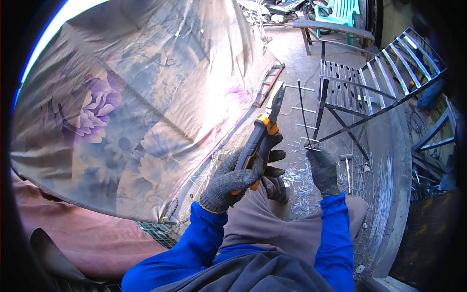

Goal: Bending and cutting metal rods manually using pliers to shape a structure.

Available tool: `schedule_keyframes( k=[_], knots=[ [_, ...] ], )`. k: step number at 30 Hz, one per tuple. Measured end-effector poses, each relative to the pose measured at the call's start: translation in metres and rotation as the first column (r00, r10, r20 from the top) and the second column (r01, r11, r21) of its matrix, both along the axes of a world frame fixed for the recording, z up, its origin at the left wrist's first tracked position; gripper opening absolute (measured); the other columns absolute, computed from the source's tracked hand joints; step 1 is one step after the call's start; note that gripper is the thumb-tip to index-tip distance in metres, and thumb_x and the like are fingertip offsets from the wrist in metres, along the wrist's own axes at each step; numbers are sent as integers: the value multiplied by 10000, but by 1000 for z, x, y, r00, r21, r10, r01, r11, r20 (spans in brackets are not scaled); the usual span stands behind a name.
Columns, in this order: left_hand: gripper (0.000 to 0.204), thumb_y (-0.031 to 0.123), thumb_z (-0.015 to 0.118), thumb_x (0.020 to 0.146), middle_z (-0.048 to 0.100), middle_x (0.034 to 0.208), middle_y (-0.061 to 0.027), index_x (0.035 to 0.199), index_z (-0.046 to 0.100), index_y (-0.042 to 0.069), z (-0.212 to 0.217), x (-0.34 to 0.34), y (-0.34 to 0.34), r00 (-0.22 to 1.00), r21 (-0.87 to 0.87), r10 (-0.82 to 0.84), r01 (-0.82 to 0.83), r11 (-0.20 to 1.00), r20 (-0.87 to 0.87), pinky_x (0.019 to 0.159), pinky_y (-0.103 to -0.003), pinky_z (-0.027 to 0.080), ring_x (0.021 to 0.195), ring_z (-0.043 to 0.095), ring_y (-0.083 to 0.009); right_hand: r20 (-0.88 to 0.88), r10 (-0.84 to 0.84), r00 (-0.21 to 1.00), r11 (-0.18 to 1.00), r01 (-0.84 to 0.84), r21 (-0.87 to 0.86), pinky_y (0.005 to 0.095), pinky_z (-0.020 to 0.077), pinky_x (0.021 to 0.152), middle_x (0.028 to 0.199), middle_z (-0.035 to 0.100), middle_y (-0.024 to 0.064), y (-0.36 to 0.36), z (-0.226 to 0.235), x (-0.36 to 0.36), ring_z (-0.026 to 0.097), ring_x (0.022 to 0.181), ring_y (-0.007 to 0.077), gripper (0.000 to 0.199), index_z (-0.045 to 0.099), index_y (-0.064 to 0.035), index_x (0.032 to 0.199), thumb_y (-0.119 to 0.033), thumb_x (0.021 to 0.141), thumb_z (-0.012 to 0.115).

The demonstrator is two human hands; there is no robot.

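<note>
My left hand [233, 177], in a dark grey knit glove, is closed round the black-and-orange handles of a pair of pliers [253, 146]. The metal jaws point up and away from me. My right hand [322, 168], gloved the same way, pinches the lower end of a thin dark metal rod [303, 109], which stands up steeply. Short pale bars show across and beside this rod; I cannot tell which are joined to it and which lie on the floor. Pliers and rod are apart.
Below my hands lies a heap of short cut metal pieces [304, 192]. A hammer [347, 170] and long thin wires [382, 204] lie at right, near a slatted metal chair [348, 85]. A bench [335, 30] stands behind. A flowered cloth [131, 117] hangs at left.
</note>
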State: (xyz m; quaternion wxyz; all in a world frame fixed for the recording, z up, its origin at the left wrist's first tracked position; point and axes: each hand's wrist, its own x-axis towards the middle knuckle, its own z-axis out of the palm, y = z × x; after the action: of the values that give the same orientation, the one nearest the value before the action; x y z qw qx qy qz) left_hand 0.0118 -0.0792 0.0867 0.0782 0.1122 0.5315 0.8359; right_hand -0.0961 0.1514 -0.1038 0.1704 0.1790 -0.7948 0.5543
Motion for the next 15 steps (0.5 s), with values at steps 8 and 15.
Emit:
schedule_keyframes(
  k=[8, 15],
  knots=[
    [939, 324, 802, 808, 418, 1577, -218, 1558, 365, -33, -5, 3, -3, 1000, -22, 19, -19, 1000, -15, 1100, -510, 479, 1407, 489, -384, -23, -4, 1000, 998, 6, 56, 411, 563, 869, 1114, 735, 182, -1, -7, 1, 719, 1038, 343, 231, 743, -54, 1169, -166, 973, 699],
    [1060, 349, 810, 793, 411, 1569, -236, 1617, 237, 8, -1, 9, 4, 1000, -90, 16, -15, 996, 20, 1055, -491, 501, 1340, 540, -377, -38, 0, 999, 998, 2, 59, 409, 566, 870, 1116, 735, 179, -2, -7, 4, 721, 1034, 338, 229, 743, -58, 1166, -155, 962, 705]
  ],
)
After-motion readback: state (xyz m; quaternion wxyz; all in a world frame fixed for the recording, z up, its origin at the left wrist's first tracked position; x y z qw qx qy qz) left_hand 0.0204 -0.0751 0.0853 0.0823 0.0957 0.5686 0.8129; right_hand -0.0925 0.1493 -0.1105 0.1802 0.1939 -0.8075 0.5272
